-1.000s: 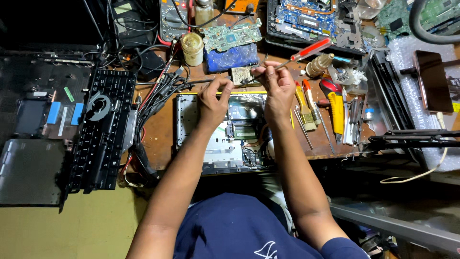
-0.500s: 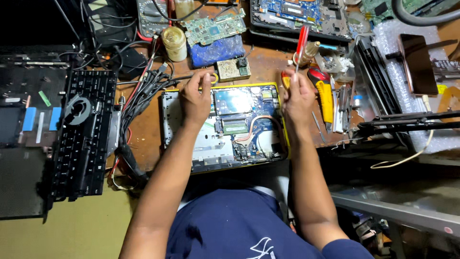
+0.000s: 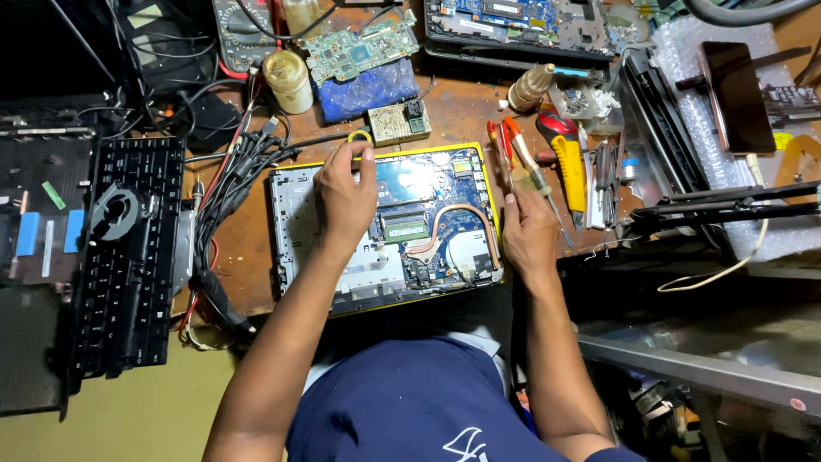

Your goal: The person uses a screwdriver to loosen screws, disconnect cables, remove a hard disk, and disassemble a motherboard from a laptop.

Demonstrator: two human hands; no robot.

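Head view: left hand (image 3: 344, 192) on opened laptop (image 3: 385, 231) far edge; right hand (image 3: 530, 229) beside right edge.

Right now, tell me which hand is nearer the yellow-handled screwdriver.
Right. The right hand rests just left of the yellow-handled screwdriver, at the opened laptop's right edge; the left hand sits across the laptop, far left.

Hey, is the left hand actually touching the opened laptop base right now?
Touching. The head view shows the left hand lying flat on the opened laptop base, fingers at its far edge, with no gap visible between them.
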